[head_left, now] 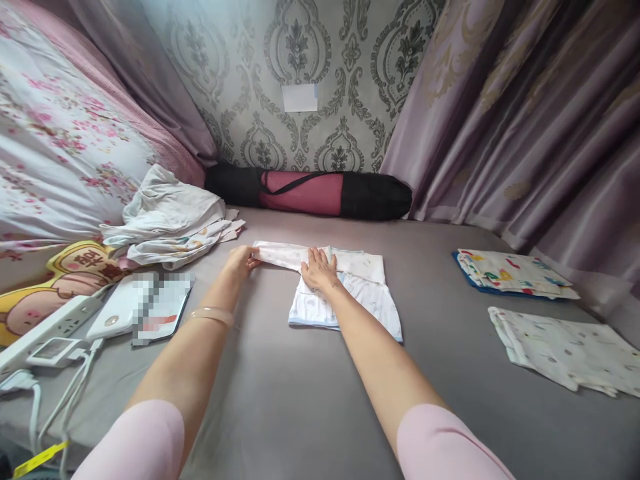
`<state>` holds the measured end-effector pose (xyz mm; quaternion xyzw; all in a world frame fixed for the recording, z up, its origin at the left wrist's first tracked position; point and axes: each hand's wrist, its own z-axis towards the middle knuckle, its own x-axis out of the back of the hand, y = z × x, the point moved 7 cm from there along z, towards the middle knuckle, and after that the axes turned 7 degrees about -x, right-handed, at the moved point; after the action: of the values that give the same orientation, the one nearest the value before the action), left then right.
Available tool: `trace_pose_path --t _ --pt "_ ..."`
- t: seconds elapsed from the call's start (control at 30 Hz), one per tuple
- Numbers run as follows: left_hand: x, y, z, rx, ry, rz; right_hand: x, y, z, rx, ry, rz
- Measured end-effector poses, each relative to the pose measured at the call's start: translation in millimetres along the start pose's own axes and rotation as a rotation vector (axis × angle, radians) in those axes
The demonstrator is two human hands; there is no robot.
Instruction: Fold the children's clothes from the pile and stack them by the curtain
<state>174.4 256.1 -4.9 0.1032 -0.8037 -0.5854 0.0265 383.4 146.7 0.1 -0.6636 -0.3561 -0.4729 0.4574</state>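
A small white baby shirt [360,293] with light blue trim and a faint print lies on the grey sheet in front of me. One sleeve stretches out to the left, and the other side appears folded across the top. The fingers of my left hand [243,259] are closed on the end of that left sleeve. My right hand [320,270] lies flat on the upper part of the shirt, fingers stretched out, pressing on the cloth.
Folded printed cloths [520,272] and a folded white garment [565,347] lie on the right. A crumpled white pile [173,213] is at the left, near a phone [165,307], white device [123,310] and power strip [60,327]. A long black-and-red bag [305,193] lies along the wall.
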Motion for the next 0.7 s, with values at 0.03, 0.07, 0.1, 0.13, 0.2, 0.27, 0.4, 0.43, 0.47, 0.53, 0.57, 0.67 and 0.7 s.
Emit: trace_pose_path --t 0.03,0.07,0.1,0.13,0.2,0.27,0.4,0.43,0.47,0.53,0.57,0.67,0.7 --pt "0.2 -0.4 0.4 0.001 0.012 0.009 0.0 -0.8 0.8 -0.012 -0.003 -0.006" --pt "0.1 -0.4 0.4 0.000 0.023 0.018 0.5 -1.9 1.6 -0.025 -0.003 -0.011" --pt "-0.5 0.1 -0.1 -0.004 0.032 0.029 1.2 -3.2 2.5 -0.038 -0.003 -0.016" --pt "-1.5 1.1 -1.0 -0.011 0.037 0.039 2.5 -4.6 3.4 -0.048 0.001 -0.019" --pt "-5.1 5.0 -4.5 -0.037 0.033 0.059 6.4 -7.2 4.8 -0.057 0.010 -0.022" --pt "-10.2 10.8 -10.2 -0.075 0.013 0.075 10.6 -7.7 5.2 -0.045 -0.006 -0.010" --pt "-25.0 26.2 -27.0 -0.182 -0.052 0.091 22.5 2.7 0.9 0.048 -0.069 0.135" --pt "-30.5 29.9 -31.8 -0.209 -0.074 0.093 28.4 9.1 -0.9 0.063 -0.050 0.202" --pt "-36.9 33.1 -36.9 -0.233 -0.097 0.095 35.2 18.0 -2.8 0.059 -0.021 0.326" --pt "-52.1 37.7 -47.5 -0.275 -0.137 0.106 46.1 42.9 -6.9 -0.014 0.031 0.670" --pt "-60.5 39.0 -53.1 -0.295 -0.150 0.117 48.4 56.5 -9.5 -0.066 0.041 0.851" --pt "-87.8 39.7 -71.1 -0.367 -0.167 0.164 46.7 89.5 -19.4 -0.197 0.011 1.134" --pt "-97.1 38.8 -77.3 -0.395 -0.168 0.183 46.2 97.2 -23.1 -0.215 -0.003 1.149"
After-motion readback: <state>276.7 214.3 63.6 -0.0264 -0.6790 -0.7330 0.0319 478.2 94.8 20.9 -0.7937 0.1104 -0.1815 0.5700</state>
